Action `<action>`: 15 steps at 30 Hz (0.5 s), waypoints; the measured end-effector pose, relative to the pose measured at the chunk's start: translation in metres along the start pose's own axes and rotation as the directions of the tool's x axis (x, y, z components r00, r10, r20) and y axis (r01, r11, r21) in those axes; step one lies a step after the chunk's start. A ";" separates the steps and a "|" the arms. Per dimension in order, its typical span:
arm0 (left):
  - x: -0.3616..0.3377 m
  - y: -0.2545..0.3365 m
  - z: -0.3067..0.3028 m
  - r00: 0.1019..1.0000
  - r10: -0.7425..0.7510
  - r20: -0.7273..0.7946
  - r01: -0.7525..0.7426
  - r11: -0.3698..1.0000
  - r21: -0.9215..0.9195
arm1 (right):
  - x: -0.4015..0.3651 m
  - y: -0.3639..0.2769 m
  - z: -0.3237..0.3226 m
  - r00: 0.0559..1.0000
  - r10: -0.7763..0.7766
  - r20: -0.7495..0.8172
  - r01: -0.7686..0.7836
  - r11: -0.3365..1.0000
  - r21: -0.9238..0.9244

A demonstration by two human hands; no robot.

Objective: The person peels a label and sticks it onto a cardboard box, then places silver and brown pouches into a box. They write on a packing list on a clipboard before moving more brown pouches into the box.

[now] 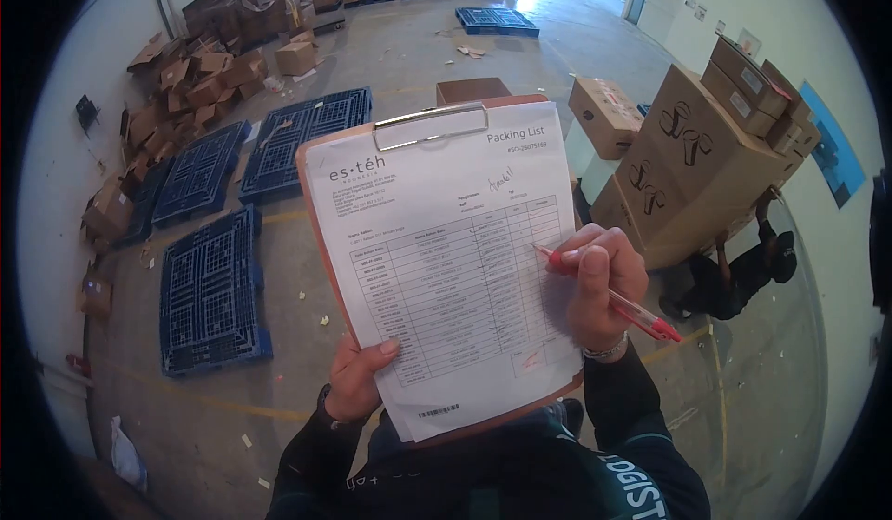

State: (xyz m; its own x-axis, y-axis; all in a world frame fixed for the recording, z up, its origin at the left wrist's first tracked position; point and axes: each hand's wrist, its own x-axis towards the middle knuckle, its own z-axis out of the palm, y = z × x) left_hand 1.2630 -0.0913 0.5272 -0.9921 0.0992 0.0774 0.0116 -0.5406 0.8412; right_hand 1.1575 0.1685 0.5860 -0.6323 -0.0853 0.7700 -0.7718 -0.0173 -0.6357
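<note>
Head view: a clipboard (313, 185) held up over the floor, a red pen (643, 316) on its packing list (446, 278).
The table's small rows are too faint for me to read, the left hand's fingers are hidden behind the board, and the box (472, 91) past its top edge is partly covered; a crouching person (743, 276) is half lost behind tall cartons (683, 157) at right. Blue pallets (212, 288) and a heap of boxes (200, 83) fill the left side. The hands are apart: the left hand (360, 378) clamps the lower left edge, thumb on top; the right hand (606, 288) is curled closed round the pen, its tip by the right-hand columns.
</note>
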 end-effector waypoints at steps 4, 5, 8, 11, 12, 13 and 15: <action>-0.002 -0.002 0.000 1.000 -0.006 -0.007 0.006 0.999 -0.050 | -0.001 0.004 0.003 0.998 -0.009 -0.057 0.009 1.000 -0.012; -0.003 -0.003 -0.001 1.000 0.005 -0.009 -0.006 0.999 -0.052 | -0.001 0.005 0.003 0.997 -0.012 -0.073 0.011 1.000 -0.005; -0.003 -0.003 0.000 0.999 0.029 -0.017 -0.030 0.998 -0.060 | -0.002 0.013 0.002 0.993 -0.026 -0.115 0.018 0.997 -0.069; -0.003 -0.004 0.000 0.999 0.034 -0.018 -0.035 0.998 -0.055 | 0.000 0.019 0.003 0.988 -0.047 -0.145 0.035 0.996 -0.088; -0.003 -0.004 -0.001 0.999 0.034 -0.018 -0.035 0.998 -0.049 | 0.000 0.018 0.003 0.992 -0.048 -0.118 0.034 0.993 -0.117; -0.003 -0.004 -0.001 0.998 0.019 -0.053 -0.020 1.000 -0.017 | 0.000 0.017 0.003 0.995 -0.047 -0.091 0.033 0.989 -0.146; -0.005 -0.003 0.000 0.992 -0.008 -0.126 0.014 0.999 0.048 | 0.002 0.013 0.006 0.997 -0.045 -0.068 0.032 0.982 -0.188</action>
State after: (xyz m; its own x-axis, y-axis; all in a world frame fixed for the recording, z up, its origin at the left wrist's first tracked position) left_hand 1.2678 -0.0898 0.5239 -1.0000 -0.0026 0.0023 0.0033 -0.4985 0.8669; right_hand 1.1465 0.1625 0.5789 -0.6000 -0.0168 0.7998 -0.7902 0.1680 -0.5893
